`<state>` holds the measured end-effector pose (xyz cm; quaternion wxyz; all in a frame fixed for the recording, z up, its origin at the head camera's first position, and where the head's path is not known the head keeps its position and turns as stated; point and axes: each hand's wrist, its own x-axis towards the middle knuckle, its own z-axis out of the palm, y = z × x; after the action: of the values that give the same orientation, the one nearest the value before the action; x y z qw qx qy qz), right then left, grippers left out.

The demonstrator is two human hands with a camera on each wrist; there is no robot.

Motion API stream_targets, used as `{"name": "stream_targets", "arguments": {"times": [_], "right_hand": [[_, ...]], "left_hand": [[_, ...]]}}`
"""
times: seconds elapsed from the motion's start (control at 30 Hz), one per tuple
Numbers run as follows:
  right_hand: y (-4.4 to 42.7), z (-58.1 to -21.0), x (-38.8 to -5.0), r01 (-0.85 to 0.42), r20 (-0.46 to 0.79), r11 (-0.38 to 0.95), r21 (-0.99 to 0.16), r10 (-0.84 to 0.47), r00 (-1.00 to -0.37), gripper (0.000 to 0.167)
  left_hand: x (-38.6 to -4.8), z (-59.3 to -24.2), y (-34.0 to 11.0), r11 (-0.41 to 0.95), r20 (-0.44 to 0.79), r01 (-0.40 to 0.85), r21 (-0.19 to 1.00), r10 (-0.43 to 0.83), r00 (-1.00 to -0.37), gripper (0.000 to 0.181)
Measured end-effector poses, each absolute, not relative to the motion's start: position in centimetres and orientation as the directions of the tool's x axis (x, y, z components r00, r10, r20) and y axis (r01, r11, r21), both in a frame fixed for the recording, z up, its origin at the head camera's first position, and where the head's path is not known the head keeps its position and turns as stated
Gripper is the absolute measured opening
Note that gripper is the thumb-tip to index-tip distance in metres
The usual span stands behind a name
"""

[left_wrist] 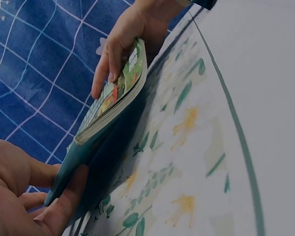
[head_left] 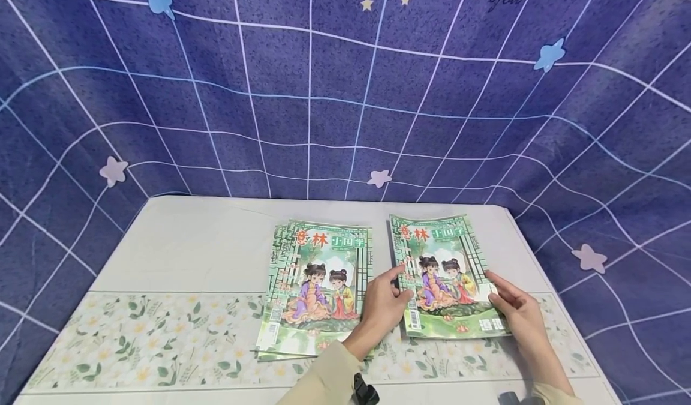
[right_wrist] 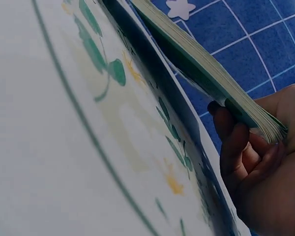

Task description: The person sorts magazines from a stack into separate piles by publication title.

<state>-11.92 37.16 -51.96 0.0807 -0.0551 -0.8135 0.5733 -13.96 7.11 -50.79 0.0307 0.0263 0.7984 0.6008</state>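
My left hand and right hand hold a green magazine by its two sides. Two cartoon children in robes and red and white Chinese lettering fill its cover. In the left wrist view, the left fingers and thumb pinch one edge of the magazine, which is raised off the table and slightly bowed. The right fingers curl under the opposite edge in the right wrist view, where the page edges show. Left of it lies a pile of magazines with the same cover, a little out of line.
The white table has a floral band across its front part. Behind it and along both sides hangs a blue curtain with a grid and stars. The table's right edge runs close beyond the right hand.
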Motion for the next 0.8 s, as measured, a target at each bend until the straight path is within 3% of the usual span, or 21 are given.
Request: {"name": "stream_targets", "arguments": {"times": [0.23,0.8], "right_hand": [[37.17,-52.4,-12.1,-0.024,0.086,0.348,-0.937,0.165,-0.983,0.048],[37.1,-52.45,-12.07,0.074,-0.008,0.327,-0.942,0.2,-0.98,0.051]], "left_hand": [[-13.84,-50.89,7.26,0.292,-0.027,-0.002,0.956,0.081,-0.996,0.061],[-13.61,-50.96,7.03,0.396,0.046,0.093,0.914,0.126,-0.991,0.06]]}}
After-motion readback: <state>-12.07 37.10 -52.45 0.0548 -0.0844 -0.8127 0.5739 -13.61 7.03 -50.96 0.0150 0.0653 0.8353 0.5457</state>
